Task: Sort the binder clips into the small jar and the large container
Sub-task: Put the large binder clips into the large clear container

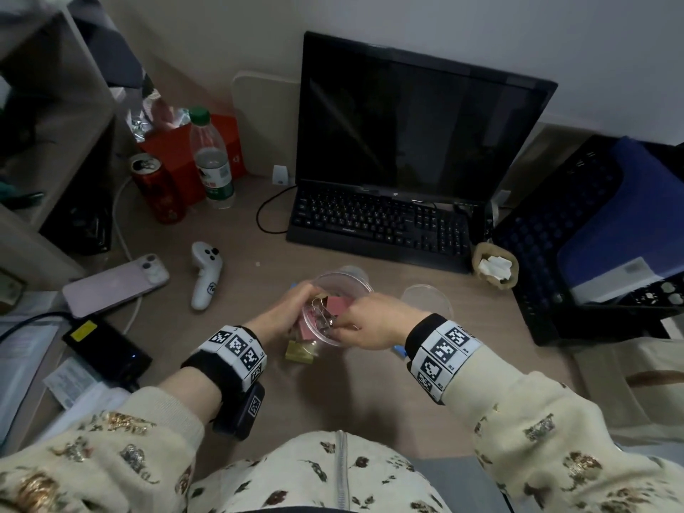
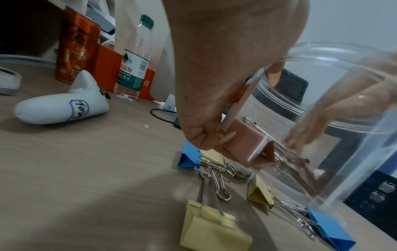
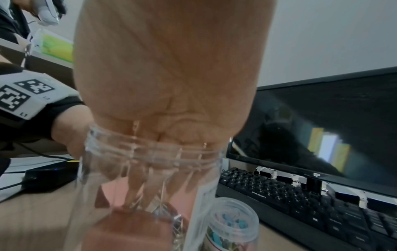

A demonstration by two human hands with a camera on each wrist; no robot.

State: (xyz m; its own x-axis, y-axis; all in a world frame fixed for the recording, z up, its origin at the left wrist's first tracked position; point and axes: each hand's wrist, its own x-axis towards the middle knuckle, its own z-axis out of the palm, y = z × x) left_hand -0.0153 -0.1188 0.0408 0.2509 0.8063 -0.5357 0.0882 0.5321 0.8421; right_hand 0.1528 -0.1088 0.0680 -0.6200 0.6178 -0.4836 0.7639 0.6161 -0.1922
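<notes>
the large container [image 1: 335,290], a clear plastic tub, is gripped by the left hand [image 1: 285,312], whose fingers are curled round its wall; it is held tilted above the desk [image 1: 259,386], mouth turned toward the right hand [image 1: 374,322]. the fingers of the right hand are reached down inside the container's mouth, as is seen through the clear wall in the right wrist view, where their tips are pressed close together on the wire handles of a pink binder clip [image 3: 128,232] lying at the bottom. whether the wire is truly pinched cannot be told through the blurred plastic. in the left wrist view the same pink clip [image 2: 249,144] is seen inside the container just below the left thumb.

under and just beside the left hand, loose clips are scattered on the desk: a yellow clip [image 2: 212,229] nearest the wrist, a second yellow clip [image 2: 260,193] beneath the container, a blue clip [image 2: 189,158] below the thumb, and another blue clip [image 2: 330,229] toward the right hand's side.

the small jar [image 3: 234,224] is stood upright just beyond the container, on the right hand's side, with small blue and pink clips already inside. a clear lid [image 1: 425,298] is laid beyond the right hand.

further beyond the hands, a keyboard [image 1: 377,224] and a monitor [image 1: 418,120] are placed; out past the left hand a white controller [image 1: 205,274] and a phone [image 1: 114,285] are laid.
</notes>
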